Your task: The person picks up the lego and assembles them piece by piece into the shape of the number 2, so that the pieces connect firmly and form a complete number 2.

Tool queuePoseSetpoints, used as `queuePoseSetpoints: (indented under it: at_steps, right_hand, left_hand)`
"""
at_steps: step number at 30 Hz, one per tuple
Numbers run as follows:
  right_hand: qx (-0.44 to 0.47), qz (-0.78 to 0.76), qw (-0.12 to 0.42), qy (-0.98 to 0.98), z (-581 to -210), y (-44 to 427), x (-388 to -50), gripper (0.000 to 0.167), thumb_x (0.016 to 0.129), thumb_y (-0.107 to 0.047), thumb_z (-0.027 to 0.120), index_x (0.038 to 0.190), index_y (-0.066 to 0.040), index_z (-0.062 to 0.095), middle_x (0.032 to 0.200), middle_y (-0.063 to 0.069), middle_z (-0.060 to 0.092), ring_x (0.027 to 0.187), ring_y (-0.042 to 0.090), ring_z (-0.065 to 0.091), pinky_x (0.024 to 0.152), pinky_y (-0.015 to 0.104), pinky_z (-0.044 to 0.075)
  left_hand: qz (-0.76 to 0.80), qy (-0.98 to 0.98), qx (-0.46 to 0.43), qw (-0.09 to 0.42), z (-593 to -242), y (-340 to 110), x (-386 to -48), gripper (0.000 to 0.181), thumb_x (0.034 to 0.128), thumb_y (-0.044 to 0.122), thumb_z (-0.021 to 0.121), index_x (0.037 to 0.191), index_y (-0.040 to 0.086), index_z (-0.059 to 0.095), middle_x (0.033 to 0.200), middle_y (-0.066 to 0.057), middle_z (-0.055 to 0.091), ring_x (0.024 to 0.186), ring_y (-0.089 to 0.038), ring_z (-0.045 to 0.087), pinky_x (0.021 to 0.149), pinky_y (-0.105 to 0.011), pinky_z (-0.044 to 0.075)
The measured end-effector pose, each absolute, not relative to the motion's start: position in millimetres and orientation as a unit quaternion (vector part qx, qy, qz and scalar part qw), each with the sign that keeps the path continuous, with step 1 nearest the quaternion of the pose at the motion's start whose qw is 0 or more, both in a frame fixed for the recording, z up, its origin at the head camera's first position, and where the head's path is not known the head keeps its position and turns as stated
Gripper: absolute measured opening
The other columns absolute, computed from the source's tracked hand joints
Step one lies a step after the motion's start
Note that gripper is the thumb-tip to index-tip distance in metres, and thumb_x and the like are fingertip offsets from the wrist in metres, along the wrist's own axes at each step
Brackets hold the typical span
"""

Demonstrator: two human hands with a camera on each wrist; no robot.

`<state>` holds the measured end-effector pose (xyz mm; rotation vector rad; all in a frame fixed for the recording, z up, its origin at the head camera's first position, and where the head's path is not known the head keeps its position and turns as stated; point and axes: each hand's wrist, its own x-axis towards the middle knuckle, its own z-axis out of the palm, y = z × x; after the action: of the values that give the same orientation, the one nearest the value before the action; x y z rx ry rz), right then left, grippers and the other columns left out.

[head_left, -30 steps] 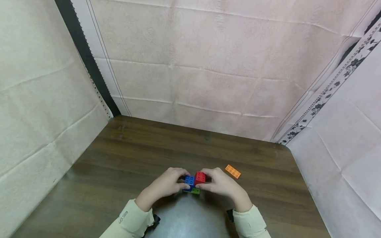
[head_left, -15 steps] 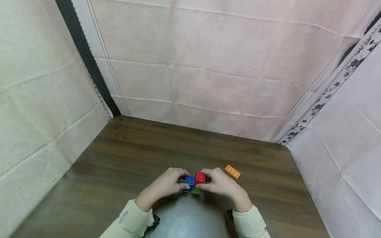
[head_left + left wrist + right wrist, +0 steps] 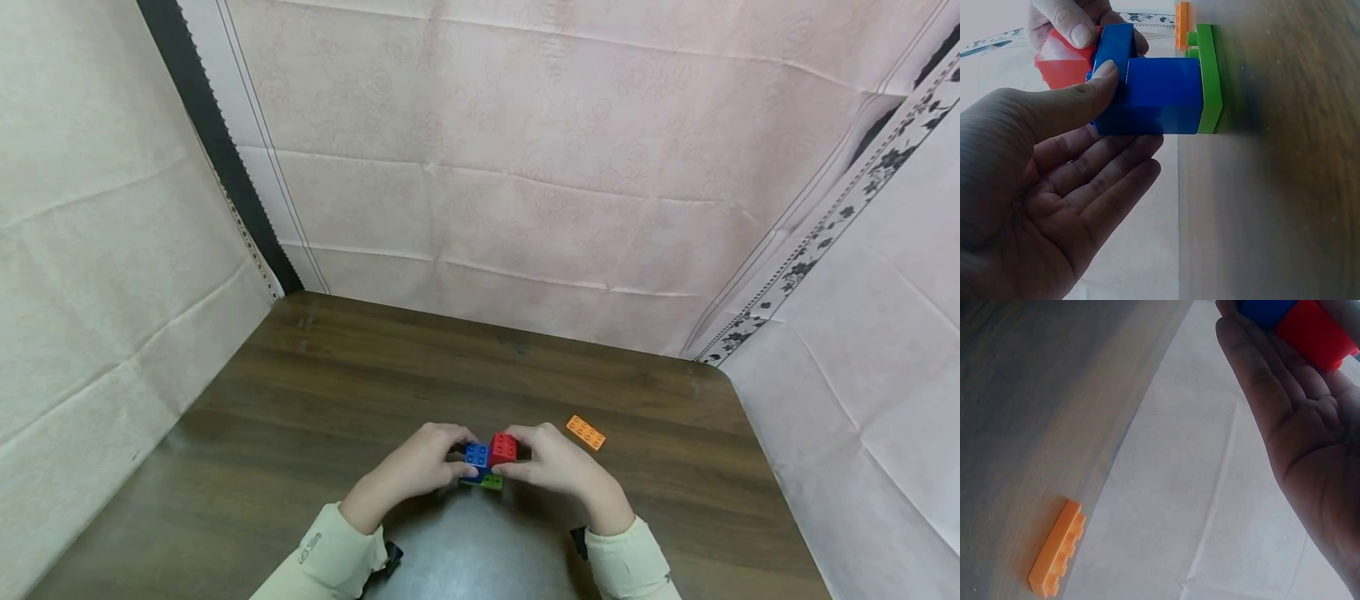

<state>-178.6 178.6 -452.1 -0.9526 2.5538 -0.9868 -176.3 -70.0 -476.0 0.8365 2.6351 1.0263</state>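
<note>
Near the table's front middle stands a small stack of toy building bricks. At its bottom is a flat green brick (image 3: 1210, 81), with blue bricks (image 3: 1163, 94) above it. A red brick (image 3: 503, 447) sits on top at the right side, over the blue. My left hand (image 3: 424, 458) pinches the blue part between thumb and fingers; its lower fingers are stretched out in the left wrist view. My right hand (image 3: 557, 461) pinches the red brick from the right, thumb toward me. In the right wrist view, much of the stack is out of frame.
A flat orange brick (image 3: 586, 432) lies on the wooden table (image 3: 390, 367), behind and right of my right hand. Pale cloth walls (image 3: 480, 167) close off the back and both sides.
</note>
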Motion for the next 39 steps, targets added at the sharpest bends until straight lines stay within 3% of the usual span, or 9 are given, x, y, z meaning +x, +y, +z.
queuePoseSetpoints:
  at_steps: [39]
  right_hand:
    - [-0.311, -0.337, 0.132, 0.879, -448.4, 177.7, -177.3, 0.019, 0.092, -0.032, 0.075, 0.103, -0.02, 0.066, 0.075, -0.011, 0.062, 0.062, 0.007, 0.053, 0.055, 0.024, 0.048]
  left_hand:
    - [0.338, 0.895, 0.276, 0.091, -476.3, -68.2, -175.8, 0.033, 0.0914, 0.032, 0.076, 0.119, 0.015, 0.07, 0.111, 0.003, 0.07, 0.098, -0.013, 0.064, 0.089, -0.039, 0.055]
